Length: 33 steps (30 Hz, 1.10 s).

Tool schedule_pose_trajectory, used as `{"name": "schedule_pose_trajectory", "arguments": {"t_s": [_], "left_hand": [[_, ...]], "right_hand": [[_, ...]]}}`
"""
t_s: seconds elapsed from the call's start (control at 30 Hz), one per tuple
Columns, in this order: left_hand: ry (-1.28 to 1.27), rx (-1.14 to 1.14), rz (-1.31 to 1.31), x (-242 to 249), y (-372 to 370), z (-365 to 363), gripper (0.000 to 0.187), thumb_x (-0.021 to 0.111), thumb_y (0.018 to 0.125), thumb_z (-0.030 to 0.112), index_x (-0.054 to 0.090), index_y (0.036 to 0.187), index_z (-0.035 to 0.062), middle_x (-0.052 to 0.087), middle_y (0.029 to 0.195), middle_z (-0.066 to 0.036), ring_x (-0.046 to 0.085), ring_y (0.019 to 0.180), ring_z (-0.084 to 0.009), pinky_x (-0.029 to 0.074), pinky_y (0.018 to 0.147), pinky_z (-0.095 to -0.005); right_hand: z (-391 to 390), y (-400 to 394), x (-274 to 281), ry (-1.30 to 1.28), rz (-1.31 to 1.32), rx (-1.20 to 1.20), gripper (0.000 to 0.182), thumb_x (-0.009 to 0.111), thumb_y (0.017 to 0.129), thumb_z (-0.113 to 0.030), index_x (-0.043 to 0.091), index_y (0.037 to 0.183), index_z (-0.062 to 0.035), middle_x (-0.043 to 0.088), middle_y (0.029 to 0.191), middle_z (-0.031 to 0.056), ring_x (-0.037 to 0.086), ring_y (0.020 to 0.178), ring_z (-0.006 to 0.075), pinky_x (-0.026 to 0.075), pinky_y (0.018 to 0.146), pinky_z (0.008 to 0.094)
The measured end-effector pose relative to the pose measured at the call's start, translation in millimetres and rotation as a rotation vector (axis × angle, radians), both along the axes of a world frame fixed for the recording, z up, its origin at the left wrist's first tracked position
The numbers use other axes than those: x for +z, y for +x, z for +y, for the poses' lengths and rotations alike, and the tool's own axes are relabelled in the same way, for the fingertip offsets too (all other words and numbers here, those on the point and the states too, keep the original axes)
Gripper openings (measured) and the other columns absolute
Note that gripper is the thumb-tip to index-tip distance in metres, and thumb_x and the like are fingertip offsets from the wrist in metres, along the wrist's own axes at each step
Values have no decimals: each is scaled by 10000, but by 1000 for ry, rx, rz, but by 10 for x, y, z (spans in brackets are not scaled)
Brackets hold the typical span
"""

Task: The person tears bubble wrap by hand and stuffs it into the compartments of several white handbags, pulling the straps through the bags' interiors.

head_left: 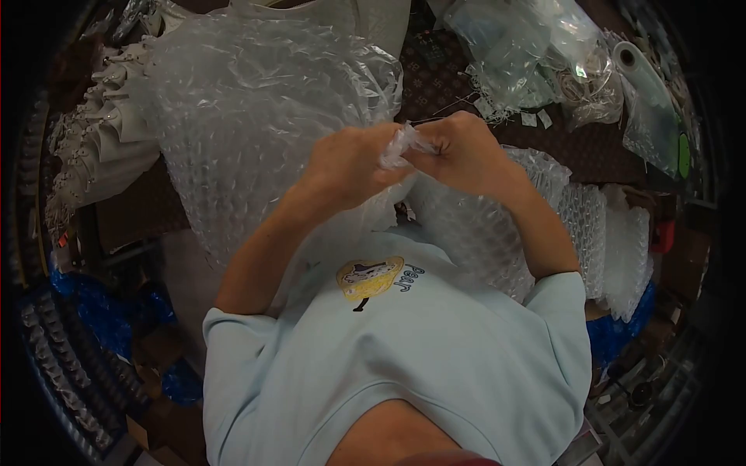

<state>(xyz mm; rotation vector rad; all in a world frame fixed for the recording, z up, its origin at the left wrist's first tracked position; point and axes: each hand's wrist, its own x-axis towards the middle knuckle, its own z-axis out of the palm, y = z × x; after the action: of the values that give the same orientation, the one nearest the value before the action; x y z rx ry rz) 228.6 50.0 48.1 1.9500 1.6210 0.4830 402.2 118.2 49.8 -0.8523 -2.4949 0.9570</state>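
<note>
My left hand (346,165) is closed around a bunched end of clear plastic (402,147), fingers pressed together. Right beside it, my right hand (465,155) is closed too, thumb and fingers pinched at the other side of the same bunch. A thin strand shows above the knuckles where the hands meet. Below and left of them spreads a large sheet of bubble wrap (256,101), puffed up and draped toward my lap. More bubble wrap (474,225) lies under my right forearm.
Clear plastic bags (509,54) with small white tags lie at the back right, near a clear film roll (645,85). Pale stacked pieces (113,140) stand at the left. Folded bubble wrap (618,241) sits at my right, blue plastic (101,311) at lower left.
</note>
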Motion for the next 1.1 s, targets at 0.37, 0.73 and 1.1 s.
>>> {"name": "schedule_pose_trajectory", "arguments": {"t_s": [0.37,0.73,1.1], "left_hand": [[106,76,157,-250,-70,103,204,626,767,295,630,733,93,629,661,-103,628,629,-291,480,564,-386],[271,623,369,-693,-1492,-24,338,581,808,373,622,829,38,626,776,-178,609,713,-357,469,612,-424],[311,515,86,274,-1308,-681,552,552,712,-28,533,1245,113,633,1032,-87,602,857,-140,455,753,-263]], "right_hand": [[-10,-20,-178,39,-28,37,127,664,783,-188,637,791,-64,571,577,104,539,512,283,423,498,356],[24,956,-33,-526,490,-130,142,636,843,-182,649,849,-41,619,720,21,560,626,87,435,537,252],[631,1385,26,420,136,-814,200,616,867,-259,682,908,-75,682,778,58,610,628,107,459,564,248]]}}
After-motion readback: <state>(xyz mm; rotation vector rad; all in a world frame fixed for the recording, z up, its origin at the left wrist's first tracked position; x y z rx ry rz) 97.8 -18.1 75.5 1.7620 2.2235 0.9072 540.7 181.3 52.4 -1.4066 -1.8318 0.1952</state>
